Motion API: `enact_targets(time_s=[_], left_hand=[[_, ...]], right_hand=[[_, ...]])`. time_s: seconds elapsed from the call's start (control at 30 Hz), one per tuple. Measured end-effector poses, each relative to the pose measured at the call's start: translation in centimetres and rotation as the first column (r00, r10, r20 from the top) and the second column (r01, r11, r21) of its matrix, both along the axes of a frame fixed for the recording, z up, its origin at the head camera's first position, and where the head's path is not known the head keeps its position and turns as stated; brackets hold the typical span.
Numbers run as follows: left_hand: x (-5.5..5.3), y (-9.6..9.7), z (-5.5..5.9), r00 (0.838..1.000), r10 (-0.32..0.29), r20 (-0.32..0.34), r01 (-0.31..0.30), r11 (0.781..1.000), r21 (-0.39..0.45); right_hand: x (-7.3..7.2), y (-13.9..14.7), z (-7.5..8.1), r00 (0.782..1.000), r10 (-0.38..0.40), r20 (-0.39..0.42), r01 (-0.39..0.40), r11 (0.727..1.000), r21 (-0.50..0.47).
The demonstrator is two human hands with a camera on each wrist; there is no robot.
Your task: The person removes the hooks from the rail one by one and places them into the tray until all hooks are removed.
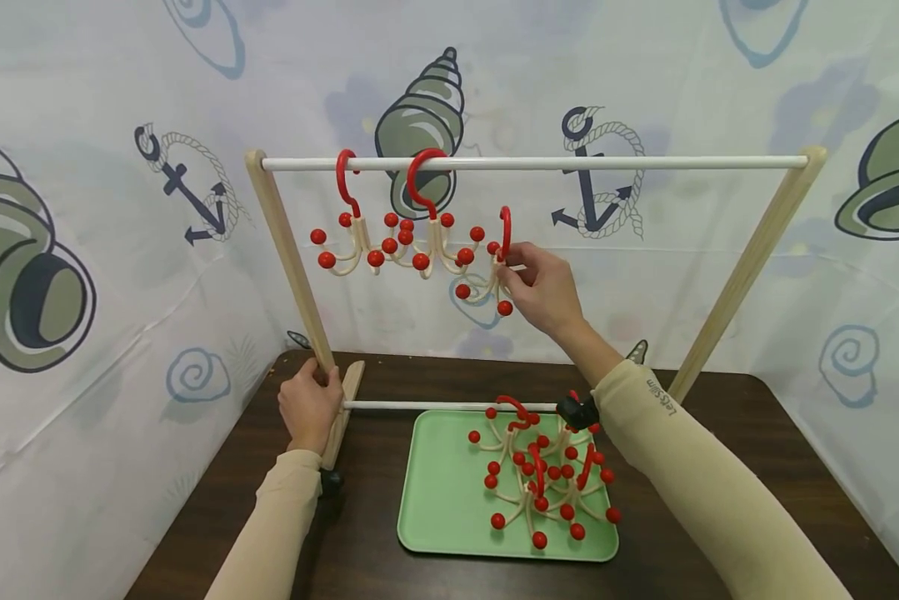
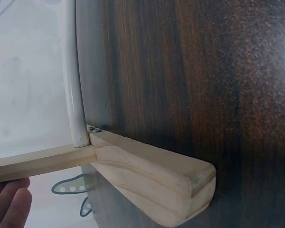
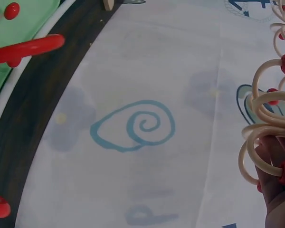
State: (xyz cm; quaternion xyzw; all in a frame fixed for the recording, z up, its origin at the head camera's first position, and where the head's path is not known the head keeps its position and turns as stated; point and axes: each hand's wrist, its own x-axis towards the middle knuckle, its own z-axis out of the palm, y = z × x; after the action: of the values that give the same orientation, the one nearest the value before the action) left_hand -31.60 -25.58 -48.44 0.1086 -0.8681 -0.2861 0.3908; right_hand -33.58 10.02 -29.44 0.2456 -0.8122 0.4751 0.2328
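My right hand pinches a multi-arm hanger, which has a red hook on top and curved cream arms tipped with red balls. It is held below the white top rod, hook upward and apart from the rod. Two like hangers, a left one and a second one, hang from the rod. My left hand grips the lower part of the rack's left wooden post. In the left wrist view, fingertips show beside the post. The right wrist view shows the held hanger's arms by the fingers.
A green tray on the dark wood table bears several more hangers at its right side. Behind the tray runs a lower white rod. The right post leans outward. A printed cloth forms the backdrop.
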Motion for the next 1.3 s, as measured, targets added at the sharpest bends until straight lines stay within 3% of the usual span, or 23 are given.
enact_targets(time_s=[0.23, 0.37, 0.47, 0.6, 0.77, 1.13, 1.3], left_hand=[[0.0, 0.0, 0.0, 1.000, -0.009, -0.011, 0.009, 1.000, -0.003], [0.0, 0.0, 0.0, 1.000, -0.009, -0.009, 0.009, 1.000, -0.007], [0.0, 0.0, 0.1, 1.000, -0.010, -0.009, 0.010, 1.000, -0.003], [0.0, 0.1, 0.0, 1.000, -0.011, -0.007, 0.011, 1.000, 0.002], [0.1, 0.2, 0.2, 1.000, -0.012, -0.012, 0.012, 1.000, 0.004], [0.1, 0.2, 0.2, 1.000, -0.008, 0.000, 0.008, 1.000, 0.009], [0.0, 0.2, 0.0, 1.000, -0.011, -0.006, 0.011, 1.000, 0.005]], right_hand=[[1.3, 0.0, -2.5, 0.993, -0.034, 0.114, 0.029, 0.999, 0.039], [2.3, -0.7, -4.2, 0.979, 0.006, 0.206, -0.032, 0.992, 0.126], [3.1, -1.6, -5.3, 0.964, 0.036, 0.263, -0.104, 0.962, 0.251], [4.0, -3.0, -6.4, 0.939, 0.071, 0.337, -0.206, 0.899, 0.386], [4.4, -4.4, -7.4, 0.918, 0.130, 0.373, -0.302, 0.841, 0.450], [4.7, -5.9, -9.3, 0.883, 0.083, 0.462, -0.346, 0.780, 0.521], [4.5, -6.0, -10.4, 0.898, 0.084, 0.432, -0.341, 0.753, 0.563]])
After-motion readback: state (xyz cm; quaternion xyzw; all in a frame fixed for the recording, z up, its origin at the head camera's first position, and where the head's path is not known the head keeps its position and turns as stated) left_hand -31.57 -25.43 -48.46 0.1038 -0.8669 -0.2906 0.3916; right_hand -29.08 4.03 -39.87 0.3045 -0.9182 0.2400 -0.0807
